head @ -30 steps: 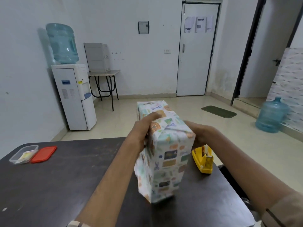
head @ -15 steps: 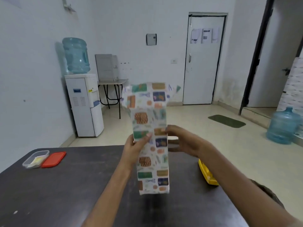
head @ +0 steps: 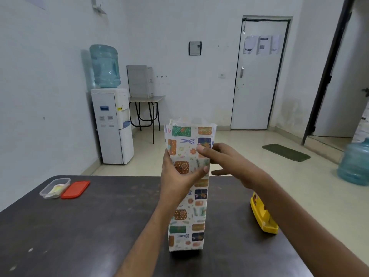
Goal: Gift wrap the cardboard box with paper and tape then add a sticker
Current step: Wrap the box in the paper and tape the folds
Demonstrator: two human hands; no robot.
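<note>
The paper-wrapped box [head: 188, 218] stands upright on its end on the dark table [head: 89, 226], its patterned paper open and loose at the top. My left hand [head: 175, 174] grips it around the middle, thumb on the near face. My right hand [head: 225, 162] is at the box's right edge, thumb touching the near face high up and fingers spread behind. A yellow tape dispenser [head: 263, 216] lies on the table to the right, partly hidden by my right forearm.
A clear plastic container [head: 55, 187] with papers inside and its red lid [head: 75, 189] sit at the table's far left. Beyond the table are a water dispenser [head: 111, 124], a small desk [head: 146, 108], a white door and a water jug [head: 354, 162] on the floor.
The box was turned from tilted to standing upright on the table. My left hand moved to grip its front; my right hand slid up along its right edge.
</note>
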